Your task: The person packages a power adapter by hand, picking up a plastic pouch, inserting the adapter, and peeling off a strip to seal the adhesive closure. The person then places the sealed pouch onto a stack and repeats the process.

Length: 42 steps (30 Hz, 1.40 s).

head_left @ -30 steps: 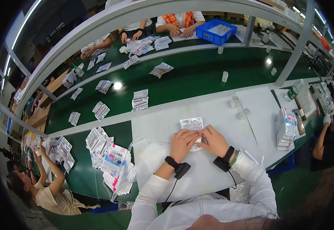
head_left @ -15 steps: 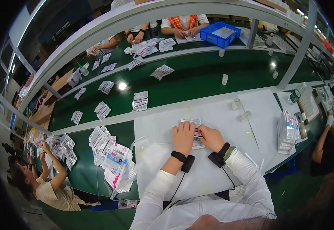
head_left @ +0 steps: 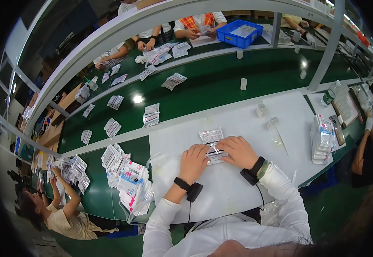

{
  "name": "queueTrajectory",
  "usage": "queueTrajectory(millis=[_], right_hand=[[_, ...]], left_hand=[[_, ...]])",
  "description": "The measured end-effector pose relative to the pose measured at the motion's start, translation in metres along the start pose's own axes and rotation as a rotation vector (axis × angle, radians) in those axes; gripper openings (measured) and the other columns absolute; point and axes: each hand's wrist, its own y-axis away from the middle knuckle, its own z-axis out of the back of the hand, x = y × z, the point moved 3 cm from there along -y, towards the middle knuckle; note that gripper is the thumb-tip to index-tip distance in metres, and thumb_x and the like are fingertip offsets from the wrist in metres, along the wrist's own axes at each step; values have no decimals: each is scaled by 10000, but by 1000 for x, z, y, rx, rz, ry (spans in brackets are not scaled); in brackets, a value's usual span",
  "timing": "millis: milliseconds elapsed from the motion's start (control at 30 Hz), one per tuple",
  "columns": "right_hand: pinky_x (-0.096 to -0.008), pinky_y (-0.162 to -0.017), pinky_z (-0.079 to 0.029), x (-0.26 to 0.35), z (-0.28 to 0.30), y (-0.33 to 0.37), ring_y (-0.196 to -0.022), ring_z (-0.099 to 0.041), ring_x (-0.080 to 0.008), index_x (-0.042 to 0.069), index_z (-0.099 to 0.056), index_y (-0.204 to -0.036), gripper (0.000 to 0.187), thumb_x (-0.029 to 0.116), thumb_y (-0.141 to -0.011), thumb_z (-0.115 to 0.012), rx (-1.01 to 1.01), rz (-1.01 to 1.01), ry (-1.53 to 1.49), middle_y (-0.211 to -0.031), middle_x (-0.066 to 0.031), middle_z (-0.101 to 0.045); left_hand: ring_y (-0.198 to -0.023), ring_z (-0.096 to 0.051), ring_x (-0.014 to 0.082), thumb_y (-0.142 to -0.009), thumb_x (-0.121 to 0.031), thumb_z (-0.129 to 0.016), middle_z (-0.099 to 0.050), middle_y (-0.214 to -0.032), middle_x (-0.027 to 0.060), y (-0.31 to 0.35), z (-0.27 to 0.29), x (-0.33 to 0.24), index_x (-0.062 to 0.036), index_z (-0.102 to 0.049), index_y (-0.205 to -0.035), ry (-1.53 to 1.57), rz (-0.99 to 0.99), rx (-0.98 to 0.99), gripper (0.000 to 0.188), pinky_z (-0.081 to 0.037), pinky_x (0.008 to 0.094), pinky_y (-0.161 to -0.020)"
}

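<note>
My left hand [head_left: 194, 162] and my right hand [head_left: 237, 151] lie side by side on the white table [head_left: 246, 124], both pressing on a small clear plastic packet [head_left: 215, 153] with printed markings that lies flat between them. A second clear packet [head_left: 211, 135] rests on the table just beyond my fingers. Each wrist wears a dark band with a small black device and a cable.
A heap of white and red packets [head_left: 130, 182] lies to my left, a stack of packets [head_left: 322, 138] to my right. Two small clear containers [head_left: 266, 116] stand further back. A green conveyor belt [head_left: 221, 81] carries packets; other people work around it, near a blue bin [head_left: 242, 34].
My hands moved slightly forward and closer together, now pressing the packet flat on the table instead of holding it up by its edges.
</note>
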Motion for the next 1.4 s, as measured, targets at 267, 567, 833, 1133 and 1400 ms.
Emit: queueTrajectory(millis=[267, 567, 833, 1133, 1400], right_hand=[[-513, -1175, -185, -32, -12, 22, -1417, -358, -227, 261, -585, -1346, 417, 422, -965, -531, 157, -82, -26, -1429, 93, -525], [-509, -1116, -275, -37, -13, 19, -1286, -497, -209, 207, -709, -1144, 296, 371, -919, -608, 23, -171, -62, -1185, 55, -683], [-387, -732, -490, 21, -51, -10, -822, -644, -228, 119, -665, -865, 172, 264, -792, -720, -27, -144, -4, -851, -30, -657], [-401, -705, -493, 25, -72, -3, -803, -652, -249, 98, -625, -896, 150, 224, -830, -672, -4, -147, 69, -843, -62, -634], [-466, -654, -452, -17, 15, 74, -749, -586, -373, 71, -592, -901, 88, 140, -856, -625, -207, -405, -87, -832, -154, -592]], left_hand=[[-1382, -390, 221, -921, -294, -600, -461, -1488, -75, 21, -2, 35, -235, -509, -1415, 18, -126, 206, 506, -299, 425, -1079], [-1391, -379, 202, -957, -344, -541, -460, -1492, -80, 22, 2, 33, -320, -550, -1378, -14, -217, 189, 422, -270, 433, -1099], [-1374, -399, 186, -946, -316, -566, -511, -1443, -87, 17, -13, 36, -314, -630, -1281, 139, -107, 162, 341, -250, 436, -1098], [-1348, -436, 177, -878, -216, -656, -590, -1335, -120, 8, -25, 21, -282, -679, -1171, 219, 96, 80, 301, -271, 421, -1055], [-1343, -441, 175, -878, -223, -653, -602, -1317, -104, 6, -26, 17, -273, -671, -1191, 201, 93, 57, 318, -261, 426, -1059]])
